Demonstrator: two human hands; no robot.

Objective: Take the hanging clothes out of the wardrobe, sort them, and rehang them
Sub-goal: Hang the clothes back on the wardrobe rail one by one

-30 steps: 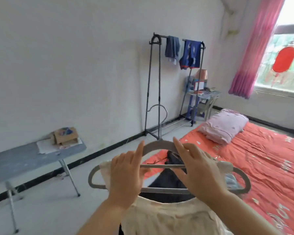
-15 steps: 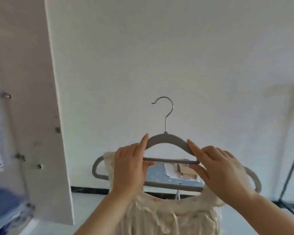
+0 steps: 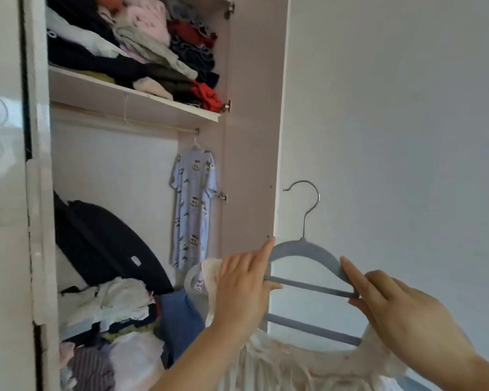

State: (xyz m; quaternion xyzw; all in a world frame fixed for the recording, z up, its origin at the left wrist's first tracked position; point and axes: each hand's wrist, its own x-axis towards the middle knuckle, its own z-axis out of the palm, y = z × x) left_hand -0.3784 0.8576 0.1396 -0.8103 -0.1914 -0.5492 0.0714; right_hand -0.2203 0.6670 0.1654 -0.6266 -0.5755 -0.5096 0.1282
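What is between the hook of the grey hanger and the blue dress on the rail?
In the head view, the open wardrobe door stands between the hanger hook and the blue dress.

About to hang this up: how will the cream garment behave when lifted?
The cream garment probably hangs floppy and light: it drapes in soft folds. The grey hanger seems stiff: its bars look straight under the left hand and right hand.

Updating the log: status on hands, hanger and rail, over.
Left hand, right hand grip grey hanger. Cream garment on it, hook not yet on rail. Printed blue garment hangs at rail's right end.
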